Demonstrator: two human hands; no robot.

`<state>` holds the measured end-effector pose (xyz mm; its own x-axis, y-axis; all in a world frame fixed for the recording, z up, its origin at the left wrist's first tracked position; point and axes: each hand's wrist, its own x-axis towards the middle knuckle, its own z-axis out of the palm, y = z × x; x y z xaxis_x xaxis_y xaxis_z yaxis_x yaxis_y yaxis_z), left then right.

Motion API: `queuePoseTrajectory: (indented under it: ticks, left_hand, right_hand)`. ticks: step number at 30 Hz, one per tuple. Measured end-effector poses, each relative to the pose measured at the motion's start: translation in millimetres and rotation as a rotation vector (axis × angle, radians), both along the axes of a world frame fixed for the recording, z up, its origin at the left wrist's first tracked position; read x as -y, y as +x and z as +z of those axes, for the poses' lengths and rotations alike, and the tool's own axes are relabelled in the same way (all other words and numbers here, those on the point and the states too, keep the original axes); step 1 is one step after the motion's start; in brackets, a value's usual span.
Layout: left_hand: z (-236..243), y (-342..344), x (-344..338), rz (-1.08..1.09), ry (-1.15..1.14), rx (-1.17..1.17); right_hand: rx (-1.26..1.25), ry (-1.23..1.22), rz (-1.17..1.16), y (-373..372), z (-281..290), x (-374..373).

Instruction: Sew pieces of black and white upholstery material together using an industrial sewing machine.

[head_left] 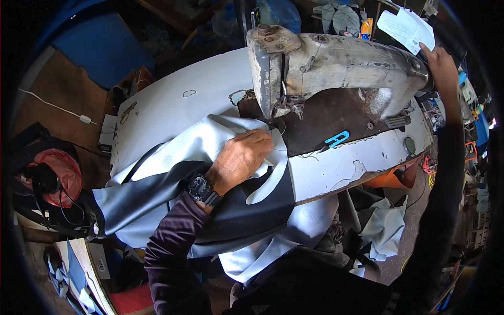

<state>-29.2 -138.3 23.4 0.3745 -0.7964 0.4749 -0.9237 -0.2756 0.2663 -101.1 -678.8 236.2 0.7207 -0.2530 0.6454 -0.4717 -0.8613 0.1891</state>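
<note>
An old, worn sewing machine (pixel 346 60) with chipped pale paint stands on the table. Under its needle end lies a large piece of black vinyl (pixel 236 215) with a whitish backing (pixel 197 139), folded so both sides show. My left hand (pixel 244 157) presses and pinches this vinyl close to the needle, fingers curled together. At the machine's right end my right hand (pixel 443 71) is closed over the handwheel, which is mostly hidden. A paper sheet (pixel 407 29) sits just beyond those fingers. Loose thread shows near the needle.
A blue plastic clip-shaped tool (pixel 337 139) lies on the white table (pixel 346 176), whose surface is peeling. Scraps of vinyl (pixel 386 226) hang below the front edge. To the left are a black bag with red lining (pixel 58 170) and a white cable (pixel 52 107).
</note>
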Motion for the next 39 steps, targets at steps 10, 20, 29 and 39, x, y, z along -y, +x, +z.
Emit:
queuePoseTrajectory:
  ticks: [10, 20, 29, 39]
  left_hand:
    - [-4.1, 4.7, -6.8, -0.019, 0.073, 0.047]
    - [1.4, -2.6, -9.0, 0.007, 0.149, 0.104]
    - [-1.1, 2.8, -8.4, -0.009, 0.158, 0.165]
    - [-2.6, 7.9, -10.5, 0.013, 0.162, 0.118]
  right_hand:
    - [0.035, 0.704, 0.468, 42.7, -88.1, 198.6]
    - [0.412, 0.63, 0.289, -58.5, -164.3, 63.4]
    - [0.145, 0.629, 0.748, -132.3, -166.0, -194.3]
    - [-0.057, 0.71, 1.063, -160.9, -200.8, -288.8]
